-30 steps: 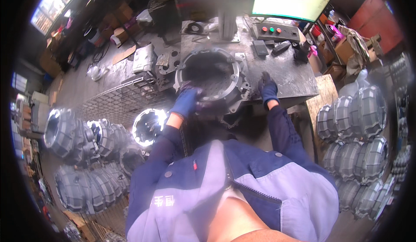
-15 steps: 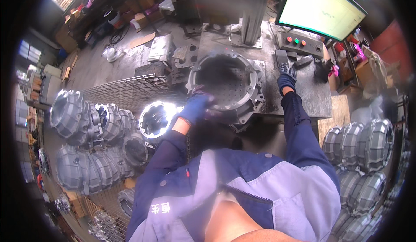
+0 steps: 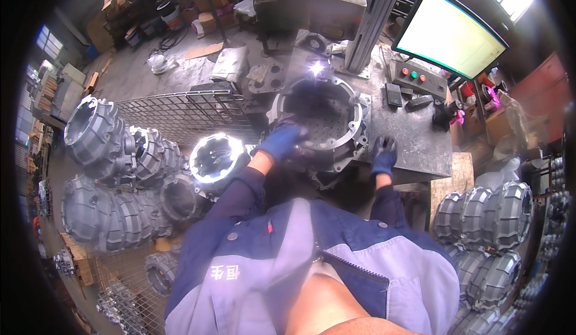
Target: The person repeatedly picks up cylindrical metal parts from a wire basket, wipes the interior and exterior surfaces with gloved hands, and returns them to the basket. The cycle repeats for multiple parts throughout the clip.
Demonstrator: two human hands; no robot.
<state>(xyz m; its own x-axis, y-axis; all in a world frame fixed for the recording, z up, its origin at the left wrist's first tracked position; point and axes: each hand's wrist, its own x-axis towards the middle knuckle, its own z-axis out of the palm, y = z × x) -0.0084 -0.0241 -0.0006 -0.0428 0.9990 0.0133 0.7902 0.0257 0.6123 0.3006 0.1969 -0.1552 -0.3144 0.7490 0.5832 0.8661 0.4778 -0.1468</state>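
While resting on the near part of the grey steel workbench (image 3: 414, 140), sits much where it sat half a second ago: big round cast-metal housing (image 3: 324, 122), open mouth up, dark perforated floor showing inside, bright glare on its far rim. Shifted since then: right hand (image 3: 383, 154), blue-gloved, down from the far right by the black tools near the button box (image 3: 417, 77) to the bench's front edge just right of the housing, palm flat on the steel, fingers spread, holding nothing. Little changed: left hand (image 3: 282, 142), blue-gloved, curled over the housing's near-left rim, grip on the casting. Beyond the bench, lit monitor (image 3: 450, 32); at left, wire cage (image 3: 180, 116) and stacked ribbed castings (image 3: 114, 155); at right, more stacked castings (image 3: 486, 215).
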